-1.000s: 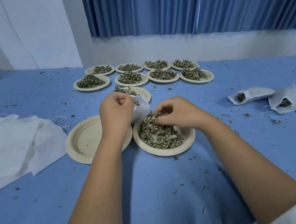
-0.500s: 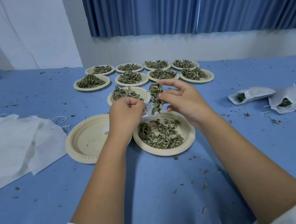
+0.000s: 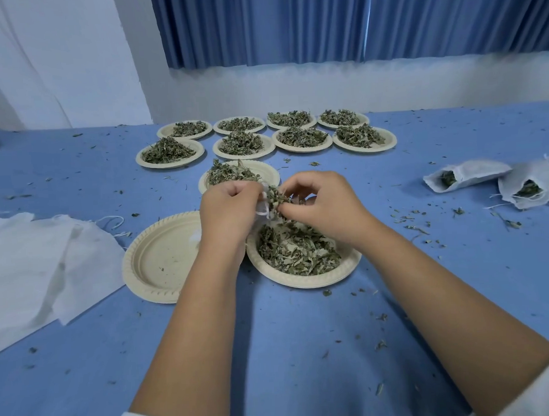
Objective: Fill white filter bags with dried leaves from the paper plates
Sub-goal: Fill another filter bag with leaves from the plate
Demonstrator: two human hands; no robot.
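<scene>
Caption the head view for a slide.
Left hand holds a bag; right hand pinches leaves at its mouth, over a plate.

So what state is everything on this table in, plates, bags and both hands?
Filter bag: held up, mostly hidden.
Left hand: grips it.
Right hand: pinches a tuft of leaves at the bag.
Near plate: partly full of leaves.
Left plate: empty but for crumbs.
Plate behind the hands: leaves piled on one side.
Far plates: heaped with leaves.
Bags on the right: filled, mouths open, lying down.
Bags on the left: flat, unfilled.
</scene>
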